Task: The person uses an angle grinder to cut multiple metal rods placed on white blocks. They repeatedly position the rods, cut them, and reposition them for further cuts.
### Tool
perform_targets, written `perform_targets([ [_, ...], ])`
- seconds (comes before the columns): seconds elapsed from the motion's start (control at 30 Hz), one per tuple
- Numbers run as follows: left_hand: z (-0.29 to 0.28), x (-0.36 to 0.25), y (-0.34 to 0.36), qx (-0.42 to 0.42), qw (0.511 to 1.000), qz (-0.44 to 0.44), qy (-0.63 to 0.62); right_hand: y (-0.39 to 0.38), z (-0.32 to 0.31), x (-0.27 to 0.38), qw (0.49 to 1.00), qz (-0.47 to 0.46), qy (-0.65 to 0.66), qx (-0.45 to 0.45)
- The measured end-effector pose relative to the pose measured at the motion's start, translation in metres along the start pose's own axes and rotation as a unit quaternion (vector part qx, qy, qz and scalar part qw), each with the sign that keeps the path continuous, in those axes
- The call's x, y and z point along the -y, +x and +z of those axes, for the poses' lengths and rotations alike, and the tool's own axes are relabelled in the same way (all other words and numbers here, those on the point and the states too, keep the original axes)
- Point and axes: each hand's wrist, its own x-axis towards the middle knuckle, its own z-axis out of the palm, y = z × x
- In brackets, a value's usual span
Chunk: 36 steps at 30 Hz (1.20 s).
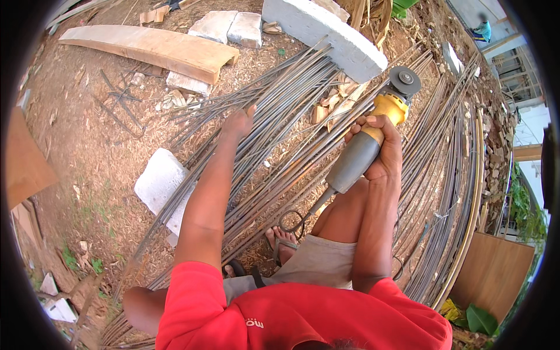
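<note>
My right hand (387, 153) is wrapped round the yellow and grey body of an angle grinder (351, 164). Its dark round disc (404, 79) points away from me, clear of the rods below, and its cord hangs toward my knee. Out ahead, my left hand (237, 123) is closed at the left side of a large bundle of long steel rods (274, 119). Its thumb shows on top, while the other fingers are mostly hidden against the rods. The rods run slantwise from lower left to upper right.
A long white block (324, 36) stands at the rods' far end, and another pale block (160, 185) lies at their left. Beyond is a wooden plank (149, 52). More rods (446, 175) lie at right, beside a brown board (493, 271). A person (482, 29) is far off.
</note>
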Motion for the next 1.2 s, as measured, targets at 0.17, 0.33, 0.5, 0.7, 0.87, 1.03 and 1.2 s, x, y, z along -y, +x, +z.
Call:
perform_targets([
  [0.17, 0.015, 0.013, 0.013, -0.036, 0.997, 0.059, -0.042, 0.008, 0.008, -0.007, 0.999, 0.020, -0.039, -0.023],
  [0.33, 0.020, 0.030, 0.017, -0.060, 0.995, 0.073, -0.027, 0.015, 0.013, -0.019, 0.999, 0.050, -0.003, 0.017],
  [0.5, 0.007, 0.047, -0.021, -0.045, 0.992, 0.102, -0.055, 0.015, 0.006, -0.021, 0.998, 0.049, -0.023, 0.042],
  [0.7, 0.003, 0.071, -0.057, -0.008, 0.995, 0.075, -0.058, 0.013, -0.008, -0.015, 0.998, 0.050, 0.017, 0.035],
  [0.87, 0.035, 0.070, -0.043, -0.142, 0.988, 0.062, -0.017, 0.010, -0.014, -0.008, 0.999, 0.010, 0.022, 0.030],
  [1.03, 0.035, 0.068, -0.046, -0.126, 0.990, 0.056, -0.026, 0.011, -0.011, -0.008, 1.000, 0.011, -0.008, 0.025],
  [1.2, 0.033, 0.074, -0.044, -0.092, 0.990, 0.089, -0.054, 0.014, 0.000, -0.022, 0.998, 0.033, -0.046, 0.019],
])
